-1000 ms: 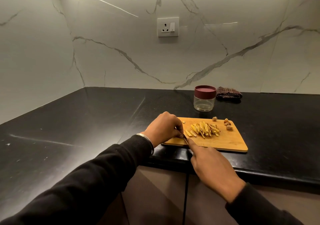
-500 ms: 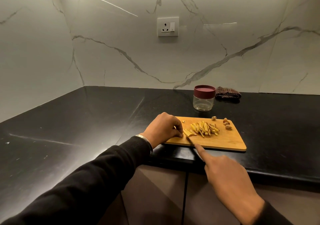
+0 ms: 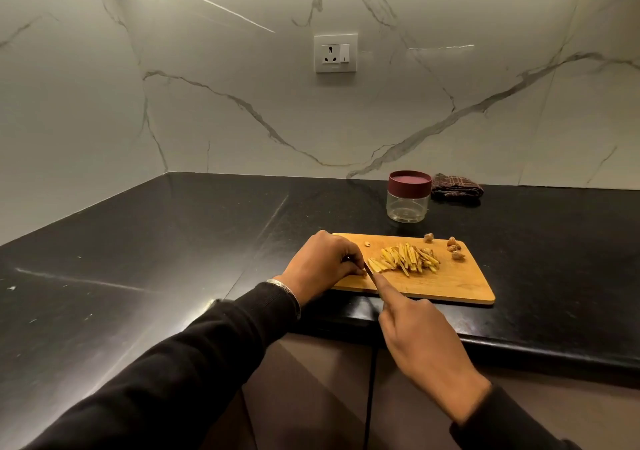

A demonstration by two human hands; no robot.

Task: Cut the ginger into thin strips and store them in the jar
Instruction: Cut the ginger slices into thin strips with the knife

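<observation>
A wooden cutting board [image 3: 460, 285] lies at the counter's front edge. On it is a heap of yellow ginger strips [image 3: 407, 261], with several brown ginger scraps [image 3: 453, 247] at the far right corner. My left hand [image 3: 322, 262] sits curled on the board's left end, fingertips pinching down on a ginger piece mostly hidden beneath them. My right hand [image 3: 420, 338] grips a knife [image 3: 370, 273], index finger stretched along its spine; the blade meets the board right beside my left fingertips. The clear jar [image 3: 408, 207] with its maroon lid on stands behind the board.
The black stone counter [image 3: 173, 259] runs along a marble wall into a corner on the left. A folded dark checked cloth [image 3: 456, 188] lies right of the jar by the wall. A wall socket [image 3: 335, 53] sits above. Cabinet fronts lie below the counter edge.
My right hand drew the knife back toward me half a second ago, then pushed it forward again to my left fingertips. The left hand and ginger heap stayed put.
</observation>
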